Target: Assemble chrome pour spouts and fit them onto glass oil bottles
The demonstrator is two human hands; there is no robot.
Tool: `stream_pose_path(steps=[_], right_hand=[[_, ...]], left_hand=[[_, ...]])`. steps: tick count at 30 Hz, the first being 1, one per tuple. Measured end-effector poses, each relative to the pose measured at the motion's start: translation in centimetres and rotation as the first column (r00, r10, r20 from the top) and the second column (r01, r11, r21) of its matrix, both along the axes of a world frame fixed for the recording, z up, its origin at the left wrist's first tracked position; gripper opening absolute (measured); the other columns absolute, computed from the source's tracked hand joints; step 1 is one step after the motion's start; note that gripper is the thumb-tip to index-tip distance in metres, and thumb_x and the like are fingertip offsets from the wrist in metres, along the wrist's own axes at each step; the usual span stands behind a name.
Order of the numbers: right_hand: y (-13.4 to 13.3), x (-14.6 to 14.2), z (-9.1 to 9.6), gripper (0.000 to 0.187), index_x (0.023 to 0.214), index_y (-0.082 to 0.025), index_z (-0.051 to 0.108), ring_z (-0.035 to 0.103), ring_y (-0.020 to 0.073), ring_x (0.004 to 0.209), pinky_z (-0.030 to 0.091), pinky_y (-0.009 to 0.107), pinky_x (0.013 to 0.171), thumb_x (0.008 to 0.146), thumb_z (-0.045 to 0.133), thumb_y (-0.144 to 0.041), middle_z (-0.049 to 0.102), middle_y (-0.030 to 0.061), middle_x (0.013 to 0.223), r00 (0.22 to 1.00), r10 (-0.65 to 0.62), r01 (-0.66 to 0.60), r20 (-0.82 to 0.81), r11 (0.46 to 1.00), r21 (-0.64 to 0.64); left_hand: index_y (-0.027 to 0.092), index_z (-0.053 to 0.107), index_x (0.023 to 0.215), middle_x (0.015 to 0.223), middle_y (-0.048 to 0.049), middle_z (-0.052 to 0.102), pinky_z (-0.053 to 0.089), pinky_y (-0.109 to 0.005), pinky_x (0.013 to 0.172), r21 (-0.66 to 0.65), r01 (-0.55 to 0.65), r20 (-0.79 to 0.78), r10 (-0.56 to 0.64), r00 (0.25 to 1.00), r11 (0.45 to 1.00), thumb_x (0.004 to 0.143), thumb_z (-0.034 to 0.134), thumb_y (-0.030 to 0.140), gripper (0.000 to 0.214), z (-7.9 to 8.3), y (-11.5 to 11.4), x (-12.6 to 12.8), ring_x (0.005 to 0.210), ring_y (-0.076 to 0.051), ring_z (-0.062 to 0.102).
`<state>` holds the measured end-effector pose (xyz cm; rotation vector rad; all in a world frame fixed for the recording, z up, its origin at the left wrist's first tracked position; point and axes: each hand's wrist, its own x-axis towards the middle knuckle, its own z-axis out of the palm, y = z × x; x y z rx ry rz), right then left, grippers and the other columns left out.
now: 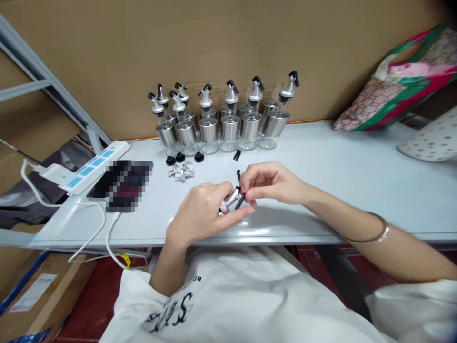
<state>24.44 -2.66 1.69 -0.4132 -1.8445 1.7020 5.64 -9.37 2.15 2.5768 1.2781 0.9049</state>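
Near the table's front edge, my left hand [203, 209] is closed around a silver pourer spout [228, 202]. My right hand [273, 183] pinches a small black flip cap [240, 200] against the spout's end; the fingertips partly hide the join. Just beyond my fingers lies another small black piece [238, 175], and farther back a black cap [237, 155] rests on the table. Loose silver spout parts [182, 171] sit to the left, with several black stoppers [180, 156] behind them. Glass bottles with steel sleeves [208, 128] stand in rows, many topped with silver pourers and black caps.
The pale table [342, 190] meets a cardboard wall [200, 43] at the back. On the left are a power strip [96, 164], a blurred-out phone [124, 186] and a white cable [110, 233]. A patterned bag [392, 90] and a dotted white item [432, 136] occupy the right.
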Motion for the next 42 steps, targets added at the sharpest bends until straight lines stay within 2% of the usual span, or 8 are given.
stream_pose_path(steps=[9, 13, 22, 35, 42], right_hand=[[-0.08, -0.2, -0.31, 0.019, 0.078, -0.013, 0.058, 0.058, 0.0085, 0.061, 0.047, 0.021, 0.059, 0.077, 0.07, -0.029, 0.062, 0.0005, 0.068, 1.0, 0.005, -0.004, -0.005, 0.998, 0.057], [0.0, -0.22, -0.32, 0.017, 0.079, -0.013, 0.059, 0.054, 0.0065, 0.06, 0.045, 0.019, 0.058, 0.078, 0.069, -0.026, 0.06, 0.0005, 0.072, 0.999, 0.023, -0.021, -0.028, 0.998, 0.068], [0.25, 0.29, 0.13, 0.016, 0.08, -0.012, 0.06, 0.06, 0.0096, 0.067, 0.047, 0.021, 0.062, 0.078, 0.069, -0.025, 0.064, 0.0026, 0.074, 0.99, 0.134, -0.134, 0.046, 0.991, -0.011], [0.32, 0.42, 0.18, 0.014, 0.078, -0.012, 0.062, 0.061, 0.0107, 0.074, 0.049, 0.025, 0.07, 0.075, 0.071, -0.022, 0.065, 0.0032, 0.079, 0.996, 0.084, -0.085, 0.035, 0.996, 0.026], [0.18, 0.56, 0.21, 0.01, 0.08, -0.013, 0.061, 0.065, 0.0122, 0.075, 0.052, 0.025, 0.07, 0.078, 0.069, -0.02, 0.066, 0.003, 0.077, 0.995, 0.1, -0.1, 0.013, 0.994, 0.054]], left_hand=[[0.018, 0.052, 0.073, 0.055, 0.0032, 0.052, 0.036, -0.023, 0.053, 0.136, -0.041, -0.067, 0.051, 0.996, 0.99, 0.085, 0.049, 0.031, 0.018, -0.33, 0.29, 0.03, 0.049, -0.011, 0.048], [0.018, 0.051, 0.072, 0.053, 0.0039, 0.051, 0.036, -0.022, 0.051, 0.131, -0.032, -0.042, 0.037, 0.998, 0.991, 0.085, 0.05, 0.034, 0.021, -0.19, 0.23, 0.02, 0.048, -0.01, 0.047], [0.017, 0.05, 0.069, 0.054, 0.0043, 0.048, 0.035, -0.021, 0.051, 0.12, 0.023, -0.04, -0.018, 0.999, 0.993, 0.087, 0.05, 0.042, 0.031, -0.09, 0.02, 0.11, 0.047, -0.008, 0.045], [0.017, 0.05, 0.068, 0.052, 0.0044, 0.048, 0.034, -0.021, 0.051, 0.126, -0.013, -0.02, 0.015, 1.0, 0.992, 0.087, 0.05, 0.039, 0.029, -0.15, 0.13, 0.26, 0.047, -0.009, 0.045], [0.016, 0.05, 0.069, 0.054, 0.0048, 0.049, 0.034, -0.021, 0.052, 0.13, 0.026, 0.014, -0.028, 1.0, 0.991, 0.083, 0.054, 0.052, 0.038, -0.25, 0.2, 0.06, 0.047, -0.008, 0.043]])
